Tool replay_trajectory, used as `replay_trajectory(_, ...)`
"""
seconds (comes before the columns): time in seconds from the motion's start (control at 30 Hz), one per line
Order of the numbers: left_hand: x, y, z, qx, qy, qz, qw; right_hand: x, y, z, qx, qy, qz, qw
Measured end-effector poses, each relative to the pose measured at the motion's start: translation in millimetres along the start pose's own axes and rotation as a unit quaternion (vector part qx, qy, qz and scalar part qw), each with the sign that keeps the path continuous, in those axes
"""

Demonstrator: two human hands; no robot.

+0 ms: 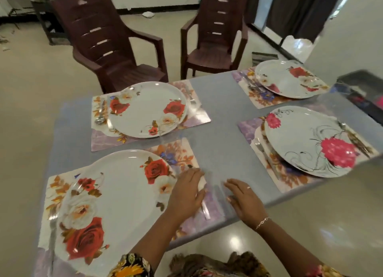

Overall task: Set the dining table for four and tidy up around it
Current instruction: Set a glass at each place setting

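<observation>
Left hand (186, 191) lies over a utensil (205, 210) on the near mat (182, 156), just right of the near plate (120, 185). Its fingers are bent over a small white thing (202, 184); gripping or only pressing, cannot tell. Right hand (243, 198) is released, fingers flat and spread on the worktop (217, 131) just beside the mat's right edge. Only the utensil's handle end shows, blurred, type unclear.

Risks, my read:
- The utensil sits near the mat's right border, and that corner is close to the worktop's front edge. A sideways nudge could send it to the floor.
- The near plate overhangs its mat, right next to the left forearm. A dragging arm could shift it.

Around:
- Pink plate (300, 135) on its own mat at right, fork (263, 150) on its left, near the worktop's edge.
- Rose plate (145, 110) behind the near setting, spoon (100, 115) on its left.
- Far plate (281, 77) at back right, cutlery at its left, blurred.

All four places look laid. Two chairs (112, 42) stand beyond the far side, apart from the worktop and angled, likely still to straighten. Nothing blocks the hands.
</observation>
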State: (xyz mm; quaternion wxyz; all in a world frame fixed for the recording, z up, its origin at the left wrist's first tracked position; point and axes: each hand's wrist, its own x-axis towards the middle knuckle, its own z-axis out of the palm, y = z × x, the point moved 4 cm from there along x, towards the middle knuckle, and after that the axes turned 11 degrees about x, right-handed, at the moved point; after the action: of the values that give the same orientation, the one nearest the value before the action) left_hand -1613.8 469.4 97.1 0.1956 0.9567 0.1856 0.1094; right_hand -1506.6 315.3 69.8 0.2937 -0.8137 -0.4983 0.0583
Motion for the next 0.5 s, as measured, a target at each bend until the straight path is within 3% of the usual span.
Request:
replay_trajectory(0.23,53,103,69,-0.001,0.001,0.126,0.992,-84,114,-77,-0.011,0.103,0.127,0.987)
replay_trajectory(0.5,128,285,150,-0.119,0.012,0.258,0.959,-188,256,-215,-0.073,0.193,0.255,0.945)
